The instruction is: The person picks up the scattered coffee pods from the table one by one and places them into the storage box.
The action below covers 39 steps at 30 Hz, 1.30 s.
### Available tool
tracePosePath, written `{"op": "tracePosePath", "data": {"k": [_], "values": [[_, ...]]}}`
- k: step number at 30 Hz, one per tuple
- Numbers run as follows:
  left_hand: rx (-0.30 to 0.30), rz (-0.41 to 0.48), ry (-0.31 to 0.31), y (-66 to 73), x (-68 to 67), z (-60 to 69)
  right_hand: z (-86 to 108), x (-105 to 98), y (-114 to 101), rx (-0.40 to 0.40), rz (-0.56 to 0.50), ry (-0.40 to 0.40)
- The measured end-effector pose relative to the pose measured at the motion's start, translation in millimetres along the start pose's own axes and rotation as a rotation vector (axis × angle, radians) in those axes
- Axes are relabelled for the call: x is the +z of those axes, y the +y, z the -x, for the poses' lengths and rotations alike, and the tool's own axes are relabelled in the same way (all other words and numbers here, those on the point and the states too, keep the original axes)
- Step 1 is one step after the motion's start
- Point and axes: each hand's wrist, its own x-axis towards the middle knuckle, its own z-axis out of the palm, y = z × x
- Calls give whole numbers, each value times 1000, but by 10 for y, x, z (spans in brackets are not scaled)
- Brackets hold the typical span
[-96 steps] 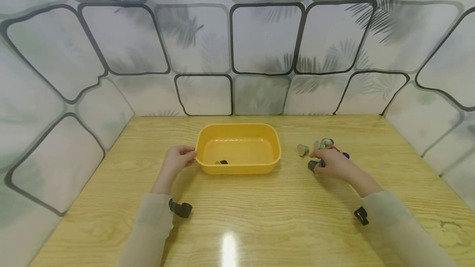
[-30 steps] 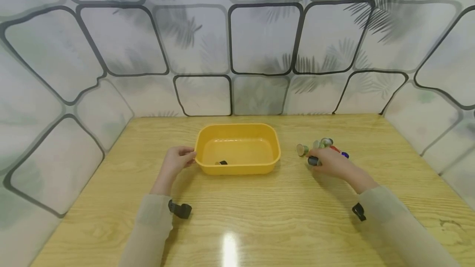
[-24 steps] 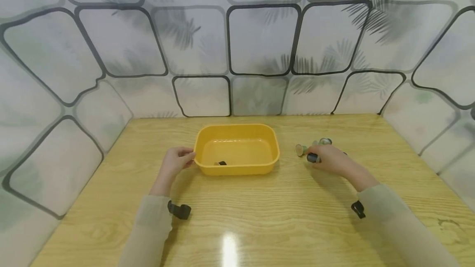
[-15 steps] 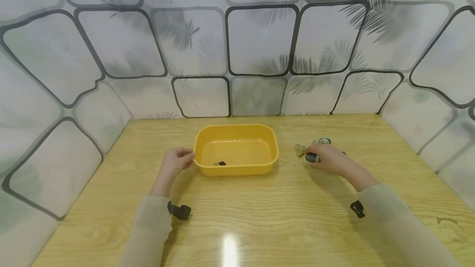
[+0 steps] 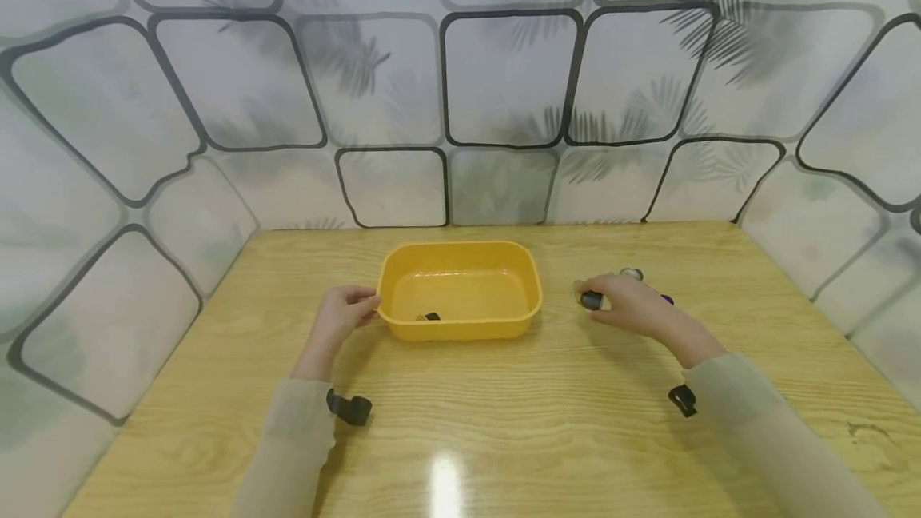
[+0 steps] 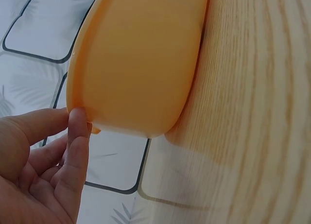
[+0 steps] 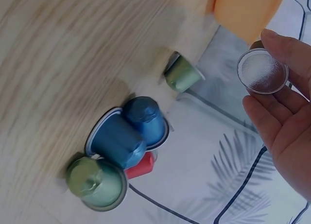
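Observation:
My left hand [image 5: 344, 314] pinches the left rim of a yellow plastic bin [image 5: 460, 330] between thumb and fingers; the left wrist view shows this grip close up. A small dark coffee capsule [image 5: 432, 316] lies inside the bin near its front wall. To the right of the bin, my right hand [image 5: 636, 308] holds another dark coffee capsule [image 5: 592, 300] above the table. In the right wrist view, this capsule's silvery lid [image 7: 262, 71] faces the camera, with thumb and fingers on its sides.
Beyond my right hand lie several loose capsules: a green capsule [image 7: 183, 76] apart, and a cluster with a blue capsule [image 7: 116, 139], another blue capsule [image 7: 144, 118], a red capsule [image 7: 141, 166] and a light green capsule [image 7: 99, 182]. A patterned backdrop [image 5: 504, 78] surrounds the wooden table [image 5: 489, 414].
My right hand has picked up the dark coffee capsule from the table and moved slightly left with it. My left hand has stayed on the bin's rim.

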Motion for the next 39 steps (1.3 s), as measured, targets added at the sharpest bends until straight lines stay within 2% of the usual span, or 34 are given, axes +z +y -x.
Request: {"op": "tracePosePath", "data": {"k": [6, 13, 27, 39], "values": [[7, 11, -6, -9, -6, 1, -82, -10, -75, -29, 6, 6], [-14, 14, 12, -14, 0, -13, -230, -27, -176, -37, -44, -4], [-24, 14, 19, 2, -9, 3, -502, -35, -473, -131, -2, 7], [-16, 34, 20, 1, 11, 1, -765, 12, -743, -190, 13, -26]]}}
